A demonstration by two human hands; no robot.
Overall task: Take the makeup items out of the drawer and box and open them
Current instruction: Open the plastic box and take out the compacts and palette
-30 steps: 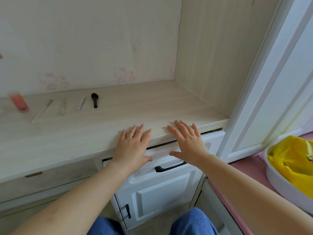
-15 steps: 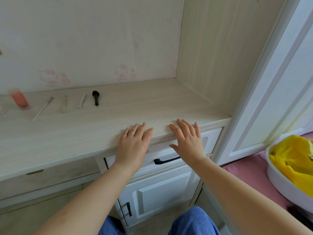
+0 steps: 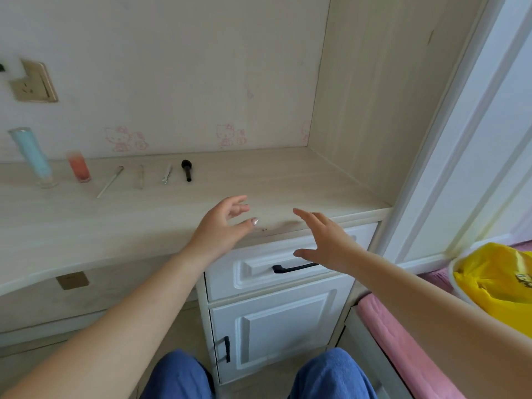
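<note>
**Both hands loose above the closed drawer**

The left hand (image 3: 223, 223) hangs over the front edge of the desk top (image 3: 288, 180), fingers relaxed and slightly curled, grasping nothing. The right hand (image 3: 325, 243) is at its 3 o'clock, fingers spread and released, thumb low near the black handle (image 3: 290, 267); whether the thumb touches the drawer face cannot be told. The palm covers the handle's right end.

The white drawer (image 3: 259, 280) sits closed under the desk edge, so its contents are hidden. No box can be made out.

Along the back of the desk, at 10 to 11 o'clock from the left hand, makeup items are laid out: a pale blue tube (image 3: 31, 156) standing tilted, a pink-orange bottle (image 3: 79, 167), a thin stick (image 3: 110, 181), a pale item (image 3: 140, 177) too faint to identify, a small silvery item (image 3: 167, 174) and a black brush head (image 3: 187, 169).

At 3 o'clock, a white basin (image 3: 457, 283) with yellow cloth (image 3: 498, 283) is cut off by the frame edge. Blue-clad knees (image 3: 334, 375) fill 6 o'clock.
</note>
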